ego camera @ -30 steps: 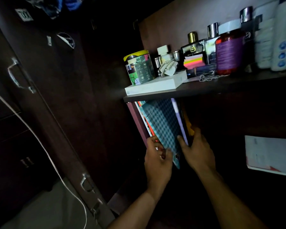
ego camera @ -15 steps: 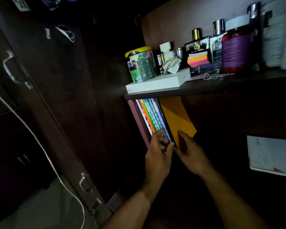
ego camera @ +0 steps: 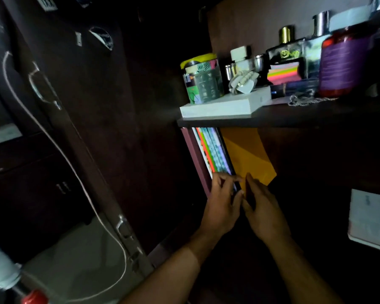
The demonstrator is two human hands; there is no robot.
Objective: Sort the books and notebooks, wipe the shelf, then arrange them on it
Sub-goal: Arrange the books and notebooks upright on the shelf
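A row of upright books and notebooks point(ego camera: 213, 150) stands at the left end of the dark lower shelf, leaning against a maroon cover point(ego camera: 193, 156). To their right stands an orange-yellow book point(ego camera: 248, 156). My left hand point(ego camera: 222, 205) has its fingers curled over the lower front edges of the row. My right hand point(ego camera: 263, 211) lies beside it, fingers straight against the bottom of the orange book. The lower shelf's floor is hidden in darkness.
The upper shelf point(ego camera: 294, 115) carries a white box point(ego camera: 224, 105), a green-lidded tin point(ego camera: 201, 81), perfume bottles, sticky notes point(ego camera: 283, 72) and a purple jar point(ego camera: 342, 64). A white notebook point(ego camera: 371, 218) lies at the right. The open wardrobe door point(ego camera: 59, 110) and a white cable point(ego camera: 53, 145) are at the left.
The teal checked notebook that was tilted out a second ago now stands flush in the row, exposing the orange book. Both hands have come together at the books' lower edges.
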